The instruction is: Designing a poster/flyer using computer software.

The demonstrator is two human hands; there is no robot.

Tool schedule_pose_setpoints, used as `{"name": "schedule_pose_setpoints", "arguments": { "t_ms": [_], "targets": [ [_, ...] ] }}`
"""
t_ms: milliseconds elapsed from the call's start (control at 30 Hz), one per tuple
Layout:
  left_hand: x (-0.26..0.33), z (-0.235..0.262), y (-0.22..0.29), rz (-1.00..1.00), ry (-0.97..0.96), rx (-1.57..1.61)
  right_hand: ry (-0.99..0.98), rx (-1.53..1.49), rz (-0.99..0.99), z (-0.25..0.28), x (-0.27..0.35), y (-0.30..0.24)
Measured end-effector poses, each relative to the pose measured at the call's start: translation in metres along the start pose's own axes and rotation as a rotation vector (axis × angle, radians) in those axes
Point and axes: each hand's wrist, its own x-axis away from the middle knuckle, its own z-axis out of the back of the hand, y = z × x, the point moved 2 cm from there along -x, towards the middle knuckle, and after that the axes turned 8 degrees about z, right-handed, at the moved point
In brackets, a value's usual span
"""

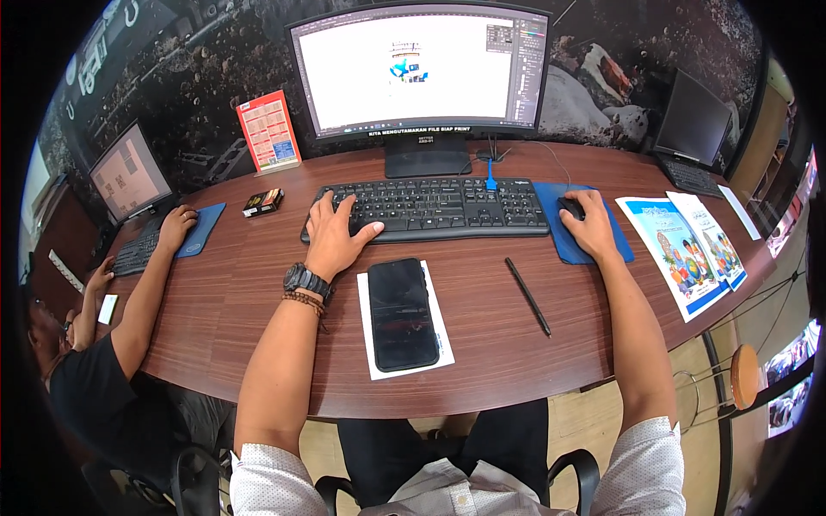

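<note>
My left hand [337, 232] rests on the left end of a black keyboard [443, 206], its fingers apart on the keys and the thumb stretched toward the lower row. A dark watch [307, 280] and a beaded bracelet circle that wrist. On a blue mouse pad [594, 249] to the right, my right hand [590, 225] curls over a black computer mouse [569, 207]. Behind the keyboard stands a wide curved monitor [465, 77], showing a mostly white canvas with a small blue graphic and tool panels at the right.
A black smartphone [403, 314] lies on white paper [443, 348], left of a black stylus [527, 297]. Colourful printed sheets [675, 249] and a laptop [688, 129] are at the right. A red desk calendar [268, 129] and small box [262, 203] stand left; beyond, a co-worker [112, 396] sits at another computer.
</note>
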Motion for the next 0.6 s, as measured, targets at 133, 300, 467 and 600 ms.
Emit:
{"name": "schedule_pose_setpoints", "arguments": {
  "t_ms": [133, 300, 467, 600],
  "targets": [
    [0.000, 0.013, 0.009, -0.139, 0.030, 0.097, 0.010, -0.018, 0.005, 0.001, -0.003, -0.004],
    [0.019, 0.041, 0.097, -0.303, -0.467, 1.220, 0.032, -0.009, 0.015, 0.003, 0.002, 0.009],
    [0.125, 0.119, 0.234, -1.102, -1.176, 1.852, 0.036, -0.061, 0.039, 0.000, -0.002, -0.003],
    [0.150, 0.161, 0.266, -1.135, -0.999, 2.085, 0.063, -0.046, 0.080, -0.003, 0.002, 0.006]
  ]
}}
